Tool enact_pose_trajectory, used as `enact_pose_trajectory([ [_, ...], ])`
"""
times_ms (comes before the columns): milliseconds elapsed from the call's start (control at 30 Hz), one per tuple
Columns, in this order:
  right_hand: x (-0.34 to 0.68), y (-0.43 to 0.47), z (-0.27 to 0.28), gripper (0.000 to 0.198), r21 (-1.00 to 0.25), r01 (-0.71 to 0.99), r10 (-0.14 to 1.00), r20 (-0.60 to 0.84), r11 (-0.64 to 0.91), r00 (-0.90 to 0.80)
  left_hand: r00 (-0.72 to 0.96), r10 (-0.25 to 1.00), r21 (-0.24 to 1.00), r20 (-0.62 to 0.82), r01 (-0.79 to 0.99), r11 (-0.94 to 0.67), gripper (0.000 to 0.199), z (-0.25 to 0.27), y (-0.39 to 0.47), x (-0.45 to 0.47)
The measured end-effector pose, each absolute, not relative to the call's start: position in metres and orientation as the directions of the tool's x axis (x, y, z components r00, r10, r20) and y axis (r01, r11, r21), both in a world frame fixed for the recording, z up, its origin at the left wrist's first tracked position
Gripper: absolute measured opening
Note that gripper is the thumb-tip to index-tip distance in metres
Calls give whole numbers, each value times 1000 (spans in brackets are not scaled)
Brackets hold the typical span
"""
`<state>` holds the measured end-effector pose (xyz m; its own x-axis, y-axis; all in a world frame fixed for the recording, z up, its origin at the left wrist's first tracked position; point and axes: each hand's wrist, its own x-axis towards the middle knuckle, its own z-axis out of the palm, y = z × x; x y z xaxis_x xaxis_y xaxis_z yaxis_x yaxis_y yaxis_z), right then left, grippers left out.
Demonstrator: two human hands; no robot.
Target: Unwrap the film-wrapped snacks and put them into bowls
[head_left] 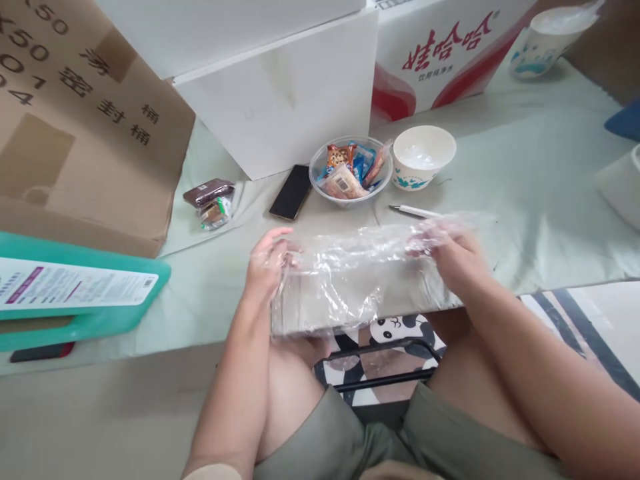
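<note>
A clear plastic bag (345,273) is stretched between my two hands above the table's front edge. My left hand (273,257) is closed around its left side, fingers bent and partly behind the film. At the other end my right hand (447,250) grips the bag, its fingertips blurred and covered by crumpled plastic. Just beyond the bag lies a white pen (415,211), close to my right hand. A clear round bowl (320,187) of wrapped snacks stands behind, with a black phone (291,192) to its left and a white paper bowl (417,177) to its right.
Wrapped snacks (210,197) lie at the left, near a large cardboard box (100,127) and a green plastic container (115,323). White boxes (290,93) and a red-and-white carton (435,57) stand at the back. A paper cup (540,50) is far right.
</note>
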<state>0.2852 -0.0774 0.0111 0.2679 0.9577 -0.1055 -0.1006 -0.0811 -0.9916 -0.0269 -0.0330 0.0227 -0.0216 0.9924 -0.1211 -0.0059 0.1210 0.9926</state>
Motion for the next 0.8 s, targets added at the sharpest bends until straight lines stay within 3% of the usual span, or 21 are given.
enact_pose_trajectory([
  [100, 283, -63, -1, 36, -962, -89, 939, -271, -257, 210, -64, 981, 981, -185, 43, 188, 29, 7, -11, -20],
  [200, 284, -61, -2, 33, -959, -84, 953, -281, -272, 117, -57, 981, 982, -188, 12, 189, 27, 5, 0, -16],
  [267, 286, -63, 0, 30, -970, -25, 965, -243, -241, 103, -40, 978, 979, -203, -7, 203, 25, 7, 0, -15],
  [367, 286, -65, 1, 27, -987, 62, 967, -133, -149, 216, -22, 973, 971, -230, -65, 228, 18, 11, -4, -16],
  [467, 286, -60, 0, 34, -992, 50, 966, -102, -117, 238, 81, 948, 942, -308, -112, 316, 14, 15, -8, -19],
  [533, 286, -56, -3, 21, -996, 19, 970, -76, -83, 230, 146, 929, 925, -340, -126, 359, 15, 17, -9, -22],
  [567, 286, -54, -4, 16, -999, 7, 969, -39, -42, 244, 154, 929, 924, -337, -135, 357, 15, 18, -8, -23],
  [667, 292, -50, -10, 25, -996, 3, 947, 87, 90, 308, 120, 947, 937, -299, -151, 315, 16, 16, -4, -26],
  [800, 302, -48, -14, 27, -990, 62, 941, 140, 127, 309, 141, 954, 948, -266, -143, 286, 19, 11, 3, -27],
])
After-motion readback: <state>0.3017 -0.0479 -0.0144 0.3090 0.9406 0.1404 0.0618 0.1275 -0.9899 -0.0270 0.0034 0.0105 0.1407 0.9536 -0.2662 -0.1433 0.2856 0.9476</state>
